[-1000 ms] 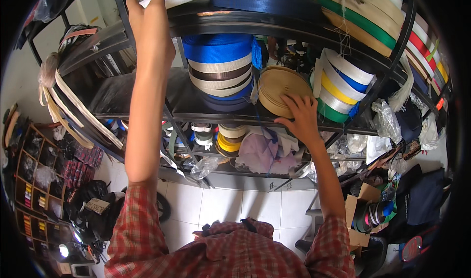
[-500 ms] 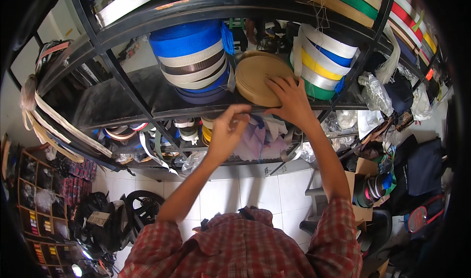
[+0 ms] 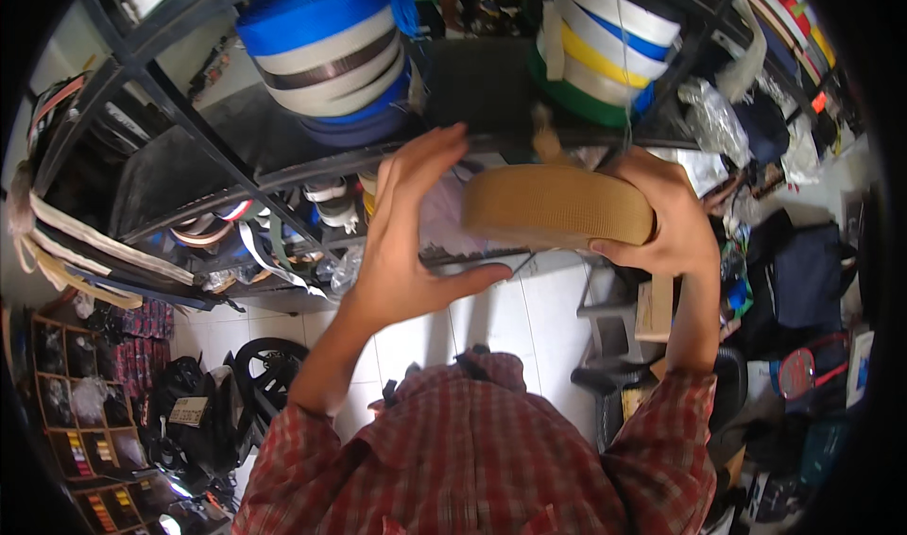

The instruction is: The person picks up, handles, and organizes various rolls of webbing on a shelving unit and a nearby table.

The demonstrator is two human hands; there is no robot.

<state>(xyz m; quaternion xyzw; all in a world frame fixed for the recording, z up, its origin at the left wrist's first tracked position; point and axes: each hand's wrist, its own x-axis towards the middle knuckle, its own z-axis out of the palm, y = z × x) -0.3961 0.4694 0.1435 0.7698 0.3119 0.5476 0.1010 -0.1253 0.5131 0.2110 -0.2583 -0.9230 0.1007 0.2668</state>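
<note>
at three o'clock from the view's middle, the right hand has its fingers clamped on a tan strap roll, at two. the left hand, at ten, cups near it (thumb well apart from fingers). beyond, on the shelf, a blue-topped stack stands at eleven.

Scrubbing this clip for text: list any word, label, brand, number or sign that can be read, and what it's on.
Pale rectangular plate, lower left, near the black spoked wheel: small dark characters, not copied out here.
Tan woven webbing roll in the right hand: no lettering on the visible side.
Stacked blue, white and brown webbing rolls: none visible.
</note>
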